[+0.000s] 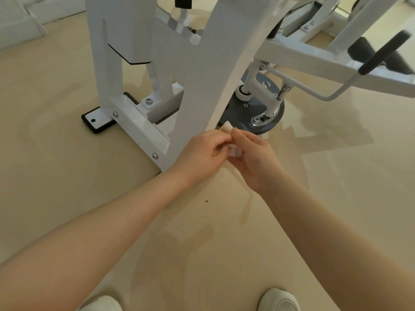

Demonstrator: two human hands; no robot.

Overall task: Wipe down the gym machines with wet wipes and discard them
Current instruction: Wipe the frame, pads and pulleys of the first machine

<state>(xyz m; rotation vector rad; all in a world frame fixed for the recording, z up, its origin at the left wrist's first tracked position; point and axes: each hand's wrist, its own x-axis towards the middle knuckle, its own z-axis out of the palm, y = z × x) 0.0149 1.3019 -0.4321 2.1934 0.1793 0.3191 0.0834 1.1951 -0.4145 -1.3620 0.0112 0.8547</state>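
Both hands [203,151] [251,157] pinch wipe [233,151] (crumpled) | beside machine frame [202,86] edge

Glossy beige floor [56,176] reflects soft light; pale wall [20,16] behind.

Single head-cam view, angled forward and down

The floor [67,176] and white machine frame [202,75] are seen up close; both forearms are caught reaching in from below.

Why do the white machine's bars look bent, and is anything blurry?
Head view: the wide-angle lens bows the machine frame; the black handle grip at the right edge looks soft; pale window light streaks the floor; both hands and the wipe are fairly sharp.
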